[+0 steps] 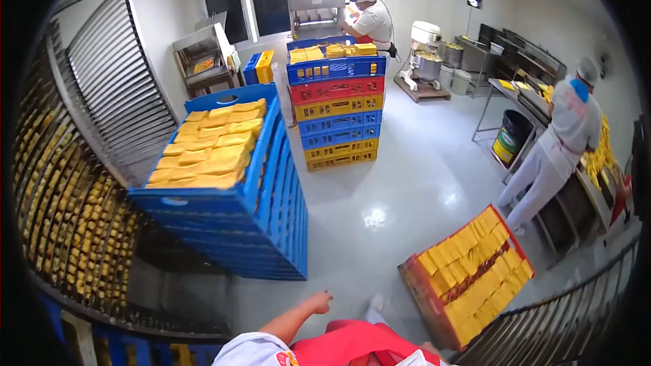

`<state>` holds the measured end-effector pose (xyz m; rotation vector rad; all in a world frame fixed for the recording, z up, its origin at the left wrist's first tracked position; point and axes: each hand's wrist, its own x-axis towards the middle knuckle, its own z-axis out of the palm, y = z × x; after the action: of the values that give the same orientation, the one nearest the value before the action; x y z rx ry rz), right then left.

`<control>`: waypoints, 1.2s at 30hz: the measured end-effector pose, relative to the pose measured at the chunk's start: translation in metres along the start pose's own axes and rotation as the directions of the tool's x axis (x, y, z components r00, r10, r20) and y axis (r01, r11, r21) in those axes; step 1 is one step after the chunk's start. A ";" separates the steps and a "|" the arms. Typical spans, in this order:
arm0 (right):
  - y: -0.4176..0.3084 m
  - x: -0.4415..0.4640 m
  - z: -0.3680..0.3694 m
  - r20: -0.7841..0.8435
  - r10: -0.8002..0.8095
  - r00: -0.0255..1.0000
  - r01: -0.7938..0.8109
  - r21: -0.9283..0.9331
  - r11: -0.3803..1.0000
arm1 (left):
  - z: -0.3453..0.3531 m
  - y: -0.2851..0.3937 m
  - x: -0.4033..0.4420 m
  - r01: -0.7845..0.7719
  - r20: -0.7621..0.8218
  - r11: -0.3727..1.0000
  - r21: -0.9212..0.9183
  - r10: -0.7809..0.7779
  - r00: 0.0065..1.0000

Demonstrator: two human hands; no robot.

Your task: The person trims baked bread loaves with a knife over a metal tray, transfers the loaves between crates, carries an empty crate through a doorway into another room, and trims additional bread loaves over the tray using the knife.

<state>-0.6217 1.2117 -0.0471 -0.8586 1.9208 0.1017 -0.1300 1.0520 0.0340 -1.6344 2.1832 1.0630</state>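
My left hand [317,302] hangs in front of my red apron [359,342], with nothing in it and its fingers apart. It is nearest to a tall stack of blue crates [271,230], not touching it. Rows of yellow bread slices [207,149] fill the top crate. Low at the right of my apron a sliver of skin shows, perhaps my right hand [429,348]; its fingers are hidden. Beyond it, a red crate [426,298] on the floor holds rows of yellow slices [475,264] with a reddish-brown strip between them.
Racks of trays [74,210] stand at the left; another rack [569,318] is lower right. Mixed-colour crates [339,105] are stacked ahead. One person [371,23] works at a machine [317,16], another [566,128] at a right-hand table. A mixer [426,61] stands at the back.
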 end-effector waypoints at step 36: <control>-1.359 0.075 -0.166 0.786 -0.580 -0.214 0.972 0.233 -0.043 | -0.775 -0.262 0.434 0.438 -0.259 0.738 -0.513 -0.620 0.741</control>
<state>0.0532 0.0903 0.3621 -2.0253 0.0308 0.0650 0.1372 0.1888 0.2375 -2.7025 1.5061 1.1160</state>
